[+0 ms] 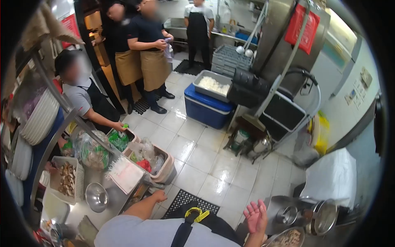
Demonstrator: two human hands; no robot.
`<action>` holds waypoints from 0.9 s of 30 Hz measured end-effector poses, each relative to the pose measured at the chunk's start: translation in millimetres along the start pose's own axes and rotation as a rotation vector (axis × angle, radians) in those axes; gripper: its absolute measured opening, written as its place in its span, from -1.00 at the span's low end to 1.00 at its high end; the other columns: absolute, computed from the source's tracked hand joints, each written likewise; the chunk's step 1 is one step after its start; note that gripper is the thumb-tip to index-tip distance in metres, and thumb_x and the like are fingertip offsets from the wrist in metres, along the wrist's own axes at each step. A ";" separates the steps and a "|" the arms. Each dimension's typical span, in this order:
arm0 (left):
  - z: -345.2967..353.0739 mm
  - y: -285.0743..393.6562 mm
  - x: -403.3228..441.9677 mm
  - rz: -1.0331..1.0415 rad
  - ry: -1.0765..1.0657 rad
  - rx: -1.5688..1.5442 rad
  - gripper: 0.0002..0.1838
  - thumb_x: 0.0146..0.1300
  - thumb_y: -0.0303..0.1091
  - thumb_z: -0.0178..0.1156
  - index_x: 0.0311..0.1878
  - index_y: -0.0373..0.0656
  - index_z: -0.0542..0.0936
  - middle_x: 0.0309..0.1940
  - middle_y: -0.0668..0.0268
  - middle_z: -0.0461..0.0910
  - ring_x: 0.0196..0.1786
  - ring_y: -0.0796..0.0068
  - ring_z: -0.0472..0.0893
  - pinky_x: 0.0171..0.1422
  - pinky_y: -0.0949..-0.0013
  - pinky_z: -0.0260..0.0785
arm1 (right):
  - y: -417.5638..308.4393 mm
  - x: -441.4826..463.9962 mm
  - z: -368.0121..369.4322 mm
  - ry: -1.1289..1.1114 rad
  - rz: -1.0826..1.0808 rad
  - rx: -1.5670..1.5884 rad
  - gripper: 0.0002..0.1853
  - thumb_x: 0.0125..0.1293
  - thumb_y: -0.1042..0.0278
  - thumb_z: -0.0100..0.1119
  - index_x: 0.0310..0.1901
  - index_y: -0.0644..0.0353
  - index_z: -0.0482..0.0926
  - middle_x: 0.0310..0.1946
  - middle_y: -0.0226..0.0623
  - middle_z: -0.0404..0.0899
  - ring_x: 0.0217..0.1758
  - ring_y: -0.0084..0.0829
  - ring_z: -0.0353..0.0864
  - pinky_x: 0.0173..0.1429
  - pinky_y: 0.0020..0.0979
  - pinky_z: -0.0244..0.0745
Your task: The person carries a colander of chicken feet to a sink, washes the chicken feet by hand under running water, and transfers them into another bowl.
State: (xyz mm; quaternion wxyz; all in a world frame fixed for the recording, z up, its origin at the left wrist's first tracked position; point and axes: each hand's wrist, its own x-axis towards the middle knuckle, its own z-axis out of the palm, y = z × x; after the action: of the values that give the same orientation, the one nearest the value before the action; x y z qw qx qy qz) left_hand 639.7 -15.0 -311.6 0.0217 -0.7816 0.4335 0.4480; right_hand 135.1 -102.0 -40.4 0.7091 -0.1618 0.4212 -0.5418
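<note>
My right hand (256,216) is raised palm up at the lower right, fingers apart and nothing in it, above a metal bowl of pale food pieces (290,238). My left hand (158,196) hangs beside the steel counter at the lower middle, near a bin with plastic bags (165,166); its fingers are small and their pose is unclear. On the counter lie a folded white cloth (126,173), an empty metal bowl (97,196) and a white basket of mushrooms (66,181).
A co-worker (90,96) reaches over bagged greens at left. Three people stand at the back. A blue cooler (207,108) bears a tray of white food (212,84). A step ladder (284,113) leans at right. Pots (324,217) stand at the lower right.
</note>
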 end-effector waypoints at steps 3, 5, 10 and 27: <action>-3.5 10.6 -1.5 -0.003 -0.016 0.028 -0.48 0.05 -0.21 0.28 0.07 -0.29 0.58 -0.40 0.09 0.68 -0.47 0.27 0.66 -0.35 0.23 0.52 | -4.2 -5.8 4.1 0.081 0.019 -0.016 -0.48 0.38 0.15 0.14 0.32 0.05 0.30 0.07 -0.14 0.51 0.01 -0.23 0.61 0.00 -0.08 0.63; -7.3 15.0 6.7 0.007 -0.127 0.080 -0.42 0.08 -0.25 0.29 0.19 -0.30 0.52 -0.37 0.13 0.67 -0.48 0.32 0.64 -0.39 0.26 0.49 | -10.5 -6.4 5.8 0.111 0.022 -0.010 -0.48 0.39 0.20 0.13 0.33 0.10 0.29 0.09 -0.12 0.50 0.03 -0.22 0.60 0.05 -0.09 0.60; 4.0 1.9 38.5 0.084 -0.306 -0.076 -0.51 0.20 -0.33 0.23 0.20 -0.30 0.47 -0.29 0.15 0.62 -0.37 0.33 0.62 -0.38 0.23 0.53 | 0.2 -25.2 -14.1 0.193 0.057 0.089 -0.51 0.39 0.31 0.16 0.31 0.18 0.32 0.10 -0.13 0.52 0.04 -0.26 0.61 0.08 -0.20 0.57; 10.0 187.5 -7.7 0.129 -0.353 -0.045 -0.46 0.24 -0.45 0.27 0.27 -0.33 0.38 -0.19 0.11 0.61 -0.51 0.44 0.55 -0.57 0.36 0.36 | 48.6 -145.2 -104.6 0.466 -0.020 0.338 -0.53 0.34 0.27 0.22 0.21 0.26 0.40 -0.04 -0.20 0.60 -0.14 -0.41 0.63 -0.07 -0.36 0.57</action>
State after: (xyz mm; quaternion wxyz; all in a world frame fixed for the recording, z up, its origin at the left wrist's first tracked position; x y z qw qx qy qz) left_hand 500.4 -122.5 -245.5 0.0509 -0.6618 0.4620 0.5882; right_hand 76.6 70.6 -74.4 0.6047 0.0832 0.4750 -0.6339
